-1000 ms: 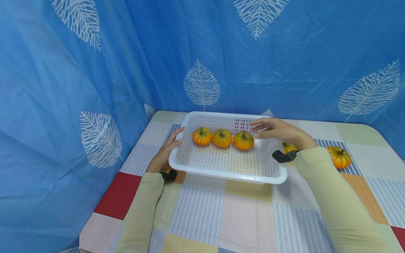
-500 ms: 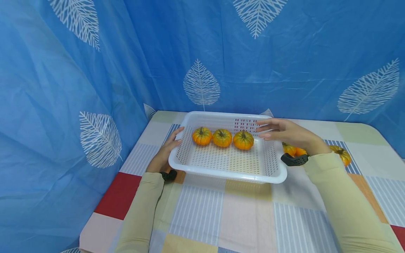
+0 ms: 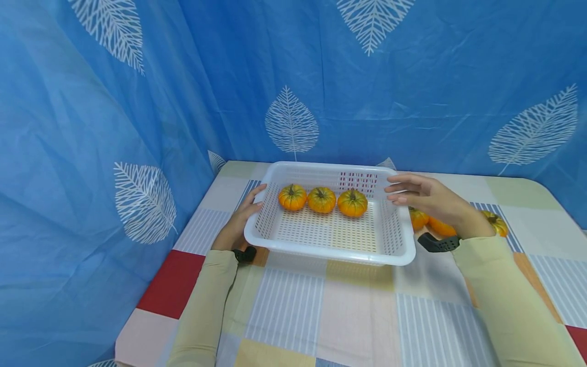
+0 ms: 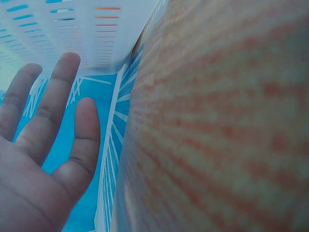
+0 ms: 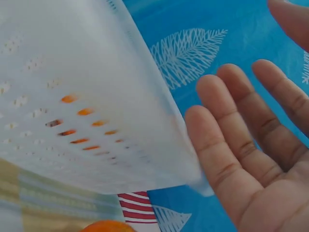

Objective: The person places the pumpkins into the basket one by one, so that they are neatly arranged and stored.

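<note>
A white perforated plastic basket (image 3: 327, 256) stands on the table with three small orange pumpkins in a row inside: one on the left (image 3: 292, 197), one in the middle (image 3: 321, 200) and one on the right (image 3: 352, 203). My left hand (image 3: 243, 216) lies along the basket's left side, fingertips right at the rim. Its fingers (image 4: 48, 113) are extended beside the basket wall in the left wrist view. Over the basket's right rim hovers my right hand (image 3: 426, 196), holding nothing, its fingers (image 5: 212, 140) fairly straight in the right wrist view.
Outside the basket on the right lie more pumpkins: one by its wall (image 3: 418, 219), another (image 3: 441, 227) partly hidden by my right wrist, and a third (image 3: 497, 223) behind the sleeve. A patchwork cloth (image 3: 293, 306) covers the table. Blue leaf-print curtains (image 3: 344, 112) border the back and left.
My right hand has moved rightward from beside the right pumpkin inside the basket to above the right rim. The left hand, basket and pumpkins stay where they were.
</note>
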`<action>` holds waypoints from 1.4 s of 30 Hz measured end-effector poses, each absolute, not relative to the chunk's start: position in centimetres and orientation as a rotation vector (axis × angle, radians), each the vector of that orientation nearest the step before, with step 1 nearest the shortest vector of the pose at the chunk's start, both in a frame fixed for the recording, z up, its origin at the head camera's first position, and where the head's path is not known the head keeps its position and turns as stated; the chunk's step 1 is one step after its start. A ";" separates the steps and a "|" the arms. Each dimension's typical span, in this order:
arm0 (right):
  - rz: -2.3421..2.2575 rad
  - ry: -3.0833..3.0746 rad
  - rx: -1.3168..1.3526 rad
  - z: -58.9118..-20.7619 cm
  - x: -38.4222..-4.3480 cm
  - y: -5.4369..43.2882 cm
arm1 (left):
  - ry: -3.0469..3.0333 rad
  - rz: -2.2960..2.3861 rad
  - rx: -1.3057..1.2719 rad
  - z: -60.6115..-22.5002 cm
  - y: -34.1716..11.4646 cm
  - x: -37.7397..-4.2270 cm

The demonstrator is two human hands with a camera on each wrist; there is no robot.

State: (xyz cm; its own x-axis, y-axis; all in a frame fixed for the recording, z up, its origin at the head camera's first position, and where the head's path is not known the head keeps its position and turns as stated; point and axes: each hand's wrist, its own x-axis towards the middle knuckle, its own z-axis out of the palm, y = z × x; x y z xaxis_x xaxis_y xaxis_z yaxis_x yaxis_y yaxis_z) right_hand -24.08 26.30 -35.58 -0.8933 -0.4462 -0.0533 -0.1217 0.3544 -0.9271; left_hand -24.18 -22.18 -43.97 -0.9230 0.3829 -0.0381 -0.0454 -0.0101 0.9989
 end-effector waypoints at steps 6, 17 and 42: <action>-1.704 2.326 -0.566 -36.6 -23.2 27.4 | 1.963 2.001 0.333 -44.1 -22.1 -24.1; -1.709 2.480 -0.581 -37.6 -21.4 29.5 | 1.950 2.009 0.323 -44.1 -22.2 -24.0; -1.734 2.767 -0.567 -38.8 -19.1 32.9 | 1.991 1.995 0.368 -44.1 -22.3 -23.8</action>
State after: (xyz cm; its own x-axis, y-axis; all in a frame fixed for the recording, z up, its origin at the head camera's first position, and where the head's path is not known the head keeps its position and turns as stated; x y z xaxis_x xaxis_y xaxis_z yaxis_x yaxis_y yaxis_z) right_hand -19.09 32.88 -38.78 -0.9270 -0.1937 0.3211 -0.3734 0.3987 -0.8376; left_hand -23.85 -22.26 -44.13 -0.9229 0.3839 -0.0289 -0.0296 0.0042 0.9996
